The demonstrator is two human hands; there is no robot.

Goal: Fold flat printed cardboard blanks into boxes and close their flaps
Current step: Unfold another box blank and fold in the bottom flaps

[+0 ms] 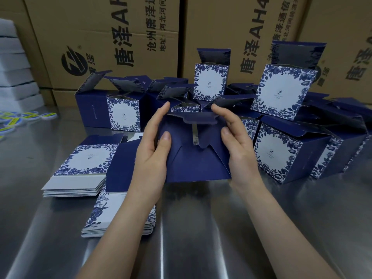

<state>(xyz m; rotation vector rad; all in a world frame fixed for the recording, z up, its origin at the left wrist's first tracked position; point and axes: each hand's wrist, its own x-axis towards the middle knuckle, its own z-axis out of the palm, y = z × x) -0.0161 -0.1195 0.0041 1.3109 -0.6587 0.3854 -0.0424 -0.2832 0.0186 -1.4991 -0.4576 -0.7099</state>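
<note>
In the centre of the frame, the left hand (153, 150) is gripping the left side of a dark navy blue cardboard box (193, 164), thumb pressing on the near face and fingers curling round the far edge. The right hand (237, 146) is clasping the right side likewise, thumb bearing on a half-tucked flap. The box is being held over the shiny steel table (201, 228), with stacks of flat blue-and-white floral printed blanks (80, 170) lying at lower left and folded open-lidded boxes (281, 91) standing across the upper middle and right.

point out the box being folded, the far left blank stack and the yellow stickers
box being folded (198, 165): head view, navy bottom flap
far left blank stack (86, 160): head view, top white panel
yellow stickers (12, 117): head view, one sticker's face
</note>
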